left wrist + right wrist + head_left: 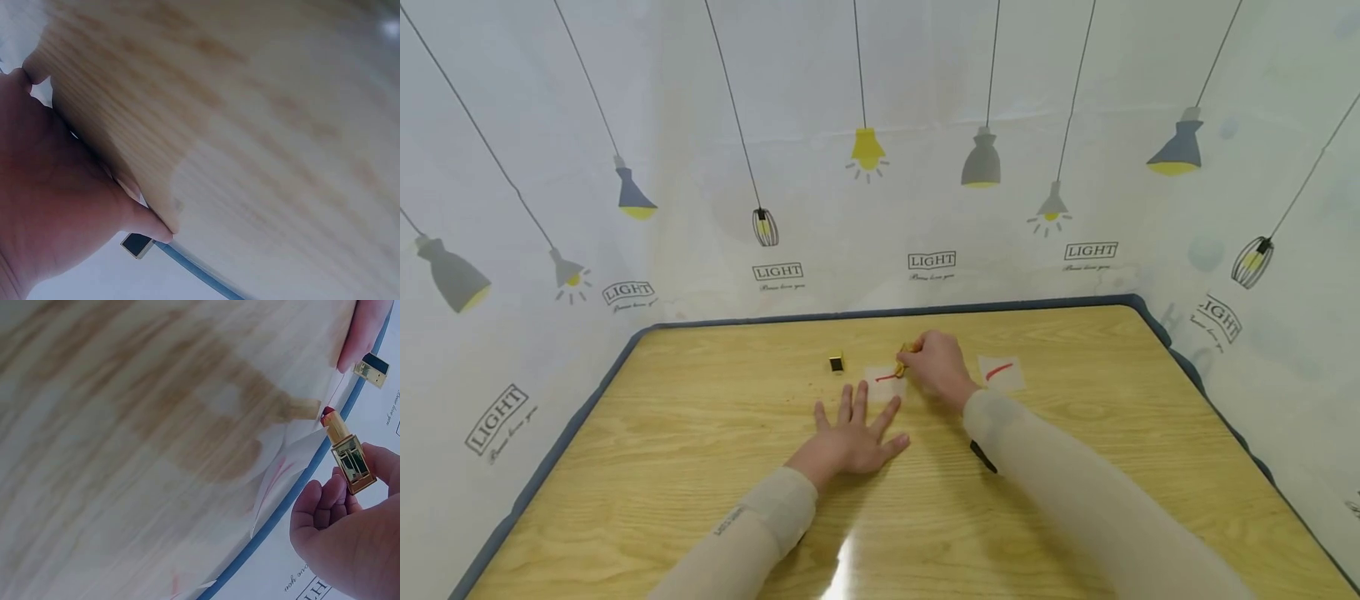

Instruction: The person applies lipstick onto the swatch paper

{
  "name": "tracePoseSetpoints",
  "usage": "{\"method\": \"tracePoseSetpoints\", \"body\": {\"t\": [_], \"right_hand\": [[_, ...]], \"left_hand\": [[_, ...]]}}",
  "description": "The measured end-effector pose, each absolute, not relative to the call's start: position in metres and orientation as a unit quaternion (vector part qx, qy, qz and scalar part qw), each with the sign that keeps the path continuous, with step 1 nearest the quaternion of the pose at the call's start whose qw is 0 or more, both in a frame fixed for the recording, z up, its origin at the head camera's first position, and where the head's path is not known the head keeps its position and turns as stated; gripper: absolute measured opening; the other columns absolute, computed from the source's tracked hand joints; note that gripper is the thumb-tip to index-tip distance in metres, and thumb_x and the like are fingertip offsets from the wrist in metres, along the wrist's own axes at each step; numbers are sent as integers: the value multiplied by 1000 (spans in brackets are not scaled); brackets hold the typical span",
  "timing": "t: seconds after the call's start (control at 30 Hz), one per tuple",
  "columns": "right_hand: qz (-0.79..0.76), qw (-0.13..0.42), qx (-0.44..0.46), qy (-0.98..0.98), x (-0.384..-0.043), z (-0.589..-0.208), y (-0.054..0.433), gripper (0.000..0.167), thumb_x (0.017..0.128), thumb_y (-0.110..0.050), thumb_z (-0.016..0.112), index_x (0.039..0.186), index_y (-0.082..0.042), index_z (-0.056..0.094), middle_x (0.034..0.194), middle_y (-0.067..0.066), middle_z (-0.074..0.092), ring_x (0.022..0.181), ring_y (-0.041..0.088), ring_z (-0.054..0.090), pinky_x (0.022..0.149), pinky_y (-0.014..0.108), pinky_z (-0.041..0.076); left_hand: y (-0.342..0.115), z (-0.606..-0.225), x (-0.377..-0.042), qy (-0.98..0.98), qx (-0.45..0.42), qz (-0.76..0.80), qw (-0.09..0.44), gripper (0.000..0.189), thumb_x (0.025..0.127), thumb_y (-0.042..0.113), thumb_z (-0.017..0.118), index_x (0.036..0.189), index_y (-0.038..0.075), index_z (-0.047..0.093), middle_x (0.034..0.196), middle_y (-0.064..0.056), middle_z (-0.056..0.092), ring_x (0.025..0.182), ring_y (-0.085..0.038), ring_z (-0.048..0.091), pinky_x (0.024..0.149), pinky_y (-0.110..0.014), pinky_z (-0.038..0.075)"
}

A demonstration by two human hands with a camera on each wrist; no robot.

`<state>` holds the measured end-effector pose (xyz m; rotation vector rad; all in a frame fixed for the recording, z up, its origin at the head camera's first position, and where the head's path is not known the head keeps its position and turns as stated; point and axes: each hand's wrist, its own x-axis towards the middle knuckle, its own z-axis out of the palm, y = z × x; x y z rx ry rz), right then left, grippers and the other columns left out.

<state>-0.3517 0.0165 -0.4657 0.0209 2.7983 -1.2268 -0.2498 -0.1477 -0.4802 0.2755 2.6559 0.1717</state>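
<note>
My right hand point(938, 362) pinches a gold lipstick point(354, 464) between thumb and fingers. Its red tip points down at a small white paper point(891, 390), where a red stroke point(885, 379) ends beside it. Flat on the table with fingers spread, my left hand point(852, 437) has its fingertips at the near edge of that paper. The lipstick cap point(837, 364), gold with a black face, stands just beyond the left fingers; the left wrist view also shows this cap point(136, 245) past the fingertip.
Another white paper point(1011, 382) bearing a red stroke lies to the right of my right hand. A dark object point(982, 457) shows partly under the right forearm. The wooden table point(647, 467) has a blue edge against a wall point(820, 83) printed with lamps.
</note>
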Motion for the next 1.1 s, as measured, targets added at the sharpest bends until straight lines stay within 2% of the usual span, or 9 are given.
{"method": "tracePoseSetpoints", "body": {"t": [0.37,0.57,0.67,0.8,0.93,1.1], "right_hand": [[-406,35,-11,913,-352,-466,15,26,96,-29,81,94,-4,74,91,8,73,76,18,61,65,25,49],[-429,22,-1,903,-354,-464,16,30,97,-34,80,98,-5,72,97,8,73,79,19,61,66,26,49],[-435,6,-6,901,-354,-460,15,32,96,-34,80,99,-4,72,98,10,72,80,20,61,67,27,49],[-435,11,-18,900,-349,-458,11,33,96,-33,81,102,-2,72,102,12,73,83,20,62,70,29,51],[-429,22,-26,903,-343,-460,5,34,96,-33,82,105,-1,73,105,12,76,85,20,64,71,28,53],[-422,18,-36,906,-337,-463,-3,32,95,-32,82,101,-2,75,98,11,78,81,17,66,67,24,51]], "left_hand": [[-149,-491,-257,967,100,57,226,75,102,83,18,168,52,0,179,-12,-21,166,-39,-19,122,-82,-10],[-149,-490,-258,967,98,50,228,75,101,84,19,168,53,0,179,-12,-21,166,-39,-19,123,-82,-10],[-150,-494,-260,966,96,51,236,76,101,85,18,166,54,-5,177,-11,-26,165,-37,-24,123,-81,-12],[-151,-504,-265,966,96,49,234,77,98,88,14,164,56,-9,176,-10,-29,164,-37,-27,121,-83,-13],[-151,-501,-264,969,99,43,223,77,98,87,16,166,55,-3,178,-11,-23,165,-38,-22,121,-84,-10],[-149,-493,-258,969,98,43,221,77,100,85,18,168,53,1,179,-12,-21,166,-38,-19,122,-83,-8]]}}
